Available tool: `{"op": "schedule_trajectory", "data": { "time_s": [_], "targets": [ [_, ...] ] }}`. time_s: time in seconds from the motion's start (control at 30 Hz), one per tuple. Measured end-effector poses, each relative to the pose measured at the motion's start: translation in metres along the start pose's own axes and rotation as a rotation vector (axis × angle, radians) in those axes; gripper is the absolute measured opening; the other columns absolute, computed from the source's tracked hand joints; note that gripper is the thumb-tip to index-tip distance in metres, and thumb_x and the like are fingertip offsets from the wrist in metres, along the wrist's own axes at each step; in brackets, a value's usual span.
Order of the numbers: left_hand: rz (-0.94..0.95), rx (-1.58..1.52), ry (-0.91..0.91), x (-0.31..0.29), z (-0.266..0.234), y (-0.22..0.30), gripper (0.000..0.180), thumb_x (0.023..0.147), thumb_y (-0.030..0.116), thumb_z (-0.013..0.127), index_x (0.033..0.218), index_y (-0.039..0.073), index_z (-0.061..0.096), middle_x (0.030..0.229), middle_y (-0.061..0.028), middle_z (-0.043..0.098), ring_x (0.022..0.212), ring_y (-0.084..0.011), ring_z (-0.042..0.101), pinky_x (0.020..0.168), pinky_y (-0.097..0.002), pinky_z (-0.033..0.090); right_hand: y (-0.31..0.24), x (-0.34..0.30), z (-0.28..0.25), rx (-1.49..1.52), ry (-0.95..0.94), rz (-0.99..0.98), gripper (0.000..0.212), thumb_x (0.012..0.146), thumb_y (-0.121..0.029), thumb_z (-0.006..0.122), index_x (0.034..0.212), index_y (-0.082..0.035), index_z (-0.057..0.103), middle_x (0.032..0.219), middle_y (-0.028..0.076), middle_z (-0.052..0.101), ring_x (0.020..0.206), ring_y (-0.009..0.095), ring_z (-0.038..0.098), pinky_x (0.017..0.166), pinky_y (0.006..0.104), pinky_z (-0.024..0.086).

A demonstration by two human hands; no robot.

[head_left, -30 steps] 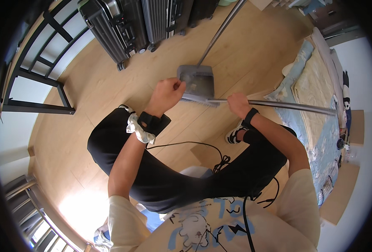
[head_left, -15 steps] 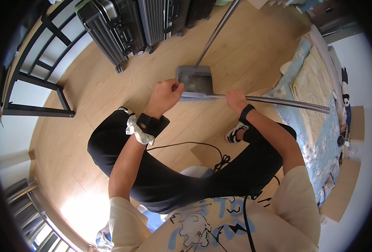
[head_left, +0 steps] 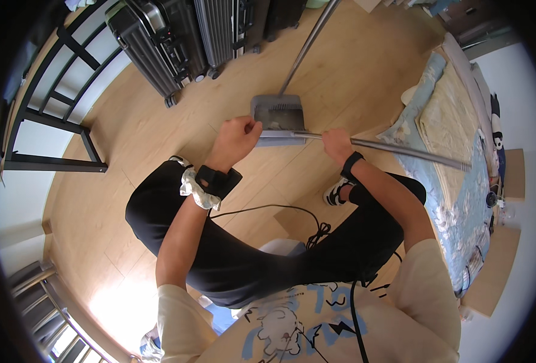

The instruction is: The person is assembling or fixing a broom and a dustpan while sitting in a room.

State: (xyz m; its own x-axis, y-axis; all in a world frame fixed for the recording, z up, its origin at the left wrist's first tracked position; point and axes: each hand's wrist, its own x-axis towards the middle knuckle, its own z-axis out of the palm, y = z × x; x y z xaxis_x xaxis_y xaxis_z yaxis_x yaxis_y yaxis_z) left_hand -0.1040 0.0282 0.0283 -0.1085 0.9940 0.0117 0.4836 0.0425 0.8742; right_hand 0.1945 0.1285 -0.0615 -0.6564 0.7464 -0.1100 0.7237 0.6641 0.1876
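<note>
My right fingers (head_left: 333,143) clamp the broom pole (head_left: 401,151), best steadied beside the dustpan (head_left: 274,98); left fingers (head_left: 253,127) curl, their hold unclear to me.

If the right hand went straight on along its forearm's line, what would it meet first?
Probably the right edge of the grey, squarish dustpan. Depth is unclear, so the right hand might pass above it.

The top edge cuts off the dustpan handle (head_left: 310,46) and suitcases (head_left: 153,53).
</note>
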Motion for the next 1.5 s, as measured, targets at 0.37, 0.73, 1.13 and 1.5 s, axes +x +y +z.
{"op": "schedule_trajectory", "data": {
  "time_s": [0.37,0.73,1.13,1.5],
  "targets": [
    [0.07,0.043,0.012,0.004,-0.004,0.01,0.028,0.084,0.022,0.055,0.073,-0.003,0.059,0.055,-0.0094,0.057,0.047,-0.0157,0.057,0.048,-0.0293,0.043,0.011,-0.003,0.005,-0.14,-0.155,0.005,0.008,0.072,-0.018,0.061,0.069,-0.011,0.066,0.068,0.01,0.063,0.068,0.027,0.062,0.059,0.0403,0.045],
    [-0.049,-0.009,0.02,-0.008,-0.008,-0.002,0.026,0.079,0.022,0.058,0.072,-0.003,0.06,0.061,-0.0187,0.058,0.056,-0.0322,0.059,0.053,-0.0388,0.045,-0.014,-0.023,-0.014,0.011,-0.133,-0.102,0.012,0.066,-0.019,0.058,0.063,-0.009,0.065,0.063,0.011,0.062,0.061,0.027,0.061,0.05,0.0387,0.045],
    [0.005,0.026,0.043,-0.01,-0.011,0.002,0.026,0.079,0.024,0.057,0.072,-0.002,0.06,0.062,-0.0179,0.059,0.057,-0.0313,0.059,0.054,-0.038,0.045,-0.006,-0.002,0.002,-0.023,-0.091,0.049,0.009,0.063,-0.014,0.06,0.066,-0.008,0.066,0.069,0.012,0.064,0.063,0.027,0.063,0.052,0.0368,0.047],
    [0.02,0.028,0.038,-0.013,-0.004,0.005,0.026,0.08,0.024,0.057,0.073,-0.001,0.06,0.064,-0.0195,0.058,0.06,-0.0346,0.059,0.056,-0.0395,0.046,-0.022,-0.027,0.021,-0.112,-0.067,-0.055,0.011,0.064,-0.019,0.06,0.064,-0.01,0.066,0.065,0.011,0.063,0.062,0.027,0.063,0.053,0.0375,0.047]
  ]
}}
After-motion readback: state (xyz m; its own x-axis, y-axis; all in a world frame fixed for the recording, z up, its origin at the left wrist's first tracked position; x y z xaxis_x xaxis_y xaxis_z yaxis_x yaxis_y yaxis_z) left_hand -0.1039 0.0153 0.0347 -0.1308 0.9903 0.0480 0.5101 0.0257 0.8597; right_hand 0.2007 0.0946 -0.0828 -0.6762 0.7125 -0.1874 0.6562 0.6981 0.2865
